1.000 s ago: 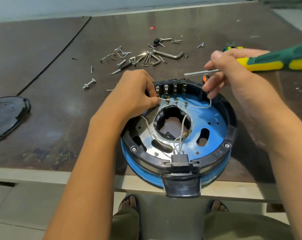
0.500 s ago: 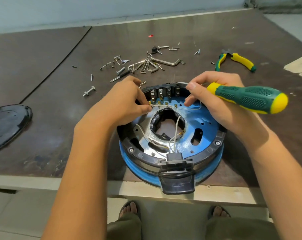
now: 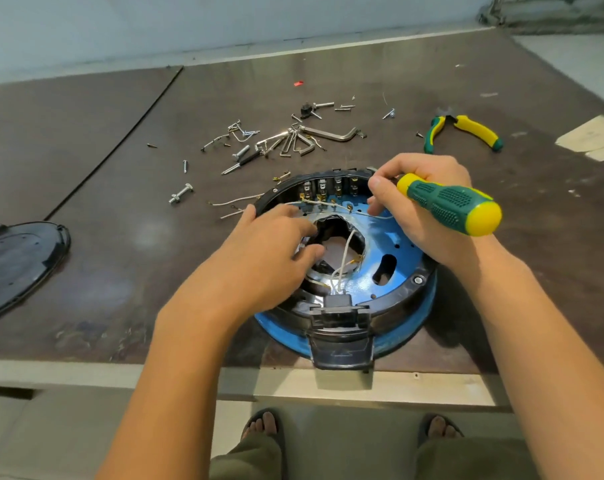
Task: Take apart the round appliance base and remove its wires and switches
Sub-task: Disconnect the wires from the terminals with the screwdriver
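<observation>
The round appliance base (image 3: 397,271), blue with a black rim, lies open side up at the table's front edge. A row of metal switch contacts (image 3: 328,190) lines its far inner wall, with a thin wire strung along them. White wires (image 3: 345,258) run from the central hole to a black connector block (image 3: 338,303) at the front. My left hand (image 3: 269,247) rests on the base's left side with its fingers spread toward the hole. My right hand (image 3: 421,209) grips a green and yellow screwdriver (image 3: 449,209) at the far right rim, fingertips touching a wire there.
Two loose thin wires (image 3: 231,202) lie left of the base. Behind it are scattered screws and hex keys (image 3: 293,138), a bolt (image 3: 181,195) and green-yellow pliers (image 3: 463,131). A black cover plate (image 3: 16,265) lies far left and paper (image 3: 595,136) far right.
My left hand has let go of the wire by the switch contacts and moved back over the base's left side with fingers spread. My right hand stays at the far rim with the screwdriver.
</observation>
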A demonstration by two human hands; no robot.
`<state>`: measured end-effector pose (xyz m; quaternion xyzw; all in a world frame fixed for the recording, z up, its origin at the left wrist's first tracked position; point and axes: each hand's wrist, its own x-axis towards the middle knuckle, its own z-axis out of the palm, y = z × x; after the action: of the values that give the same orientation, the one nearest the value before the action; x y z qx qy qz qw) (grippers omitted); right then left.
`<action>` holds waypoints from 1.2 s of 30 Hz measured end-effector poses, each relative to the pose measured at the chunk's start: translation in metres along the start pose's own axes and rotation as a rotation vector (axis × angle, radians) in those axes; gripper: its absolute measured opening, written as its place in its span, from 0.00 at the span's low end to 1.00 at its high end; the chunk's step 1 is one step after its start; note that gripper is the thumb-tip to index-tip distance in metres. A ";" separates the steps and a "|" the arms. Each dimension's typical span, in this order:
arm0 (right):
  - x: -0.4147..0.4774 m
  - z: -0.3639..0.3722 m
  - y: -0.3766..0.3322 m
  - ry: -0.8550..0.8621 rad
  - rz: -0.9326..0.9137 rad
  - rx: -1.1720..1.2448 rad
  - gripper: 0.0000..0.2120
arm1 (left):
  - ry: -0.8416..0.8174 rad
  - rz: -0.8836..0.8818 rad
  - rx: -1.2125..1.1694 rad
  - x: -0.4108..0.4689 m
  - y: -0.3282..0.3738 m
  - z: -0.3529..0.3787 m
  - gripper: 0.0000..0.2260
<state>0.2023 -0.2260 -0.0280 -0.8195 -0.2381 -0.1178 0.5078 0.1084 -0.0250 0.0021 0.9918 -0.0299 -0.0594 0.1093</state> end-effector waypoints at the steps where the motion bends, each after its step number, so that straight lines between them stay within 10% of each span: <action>1: 0.000 0.000 0.000 0.002 0.006 0.024 0.07 | 0.009 0.004 0.010 0.000 0.000 0.003 0.19; 16: 0.000 -0.001 0.004 0.207 0.060 0.202 0.06 | 0.223 0.011 -0.234 0.012 -0.022 0.010 0.14; 25: -0.003 0.001 0.012 0.127 0.045 -0.070 0.09 | 0.664 0.030 -0.231 0.015 -0.034 0.003 0.11; 36: -0.005 -0.004 0.003 0.286 0.063 -0.048 0.10 | -0.169 0.303 -0.273 0.000 0.028 0.001 0.33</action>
<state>0.1997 -0.2326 -0.0308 -0.8132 -0.1345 -0.2230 0.5204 0.1069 -0.0526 0.0077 0.9434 -0.1796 -0.1289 0.2474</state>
